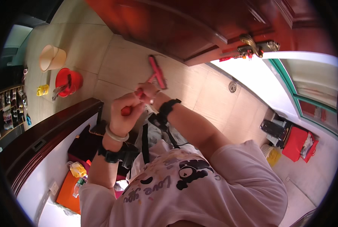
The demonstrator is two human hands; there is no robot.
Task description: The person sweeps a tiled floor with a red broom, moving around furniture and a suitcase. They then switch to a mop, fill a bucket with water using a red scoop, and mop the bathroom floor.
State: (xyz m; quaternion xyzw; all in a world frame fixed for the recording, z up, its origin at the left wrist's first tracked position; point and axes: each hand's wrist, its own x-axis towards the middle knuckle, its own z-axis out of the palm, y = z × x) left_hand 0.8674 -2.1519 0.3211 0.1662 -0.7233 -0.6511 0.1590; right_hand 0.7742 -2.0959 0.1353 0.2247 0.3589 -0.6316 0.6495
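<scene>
My left hand (125, 111) is closed around the red end of a handle, whose rounded tip shows beside the thumb. Just beyond it, my right hand (148, 91) grips the same red handle farther along. The handle belongs to a long-handled floor tool with a pink-red T-shaped head (158, 72), a squeegee or mop; I cannot tell which. That head lies on the tiled floor (132, 56), near the bottom of a dark red wooden door (163, 25). Part of the shaft is hidden behind my hands.
A brass door handle (251, 45) has keys hanging by it. To the left stand a beige bucket (52, 58), a red bucket (76, 81) with a cloth over its rim, and a yellow bottle (42, 90). A floor drain (232, 86) and red bag (295, 143) are on the right.
</scene>
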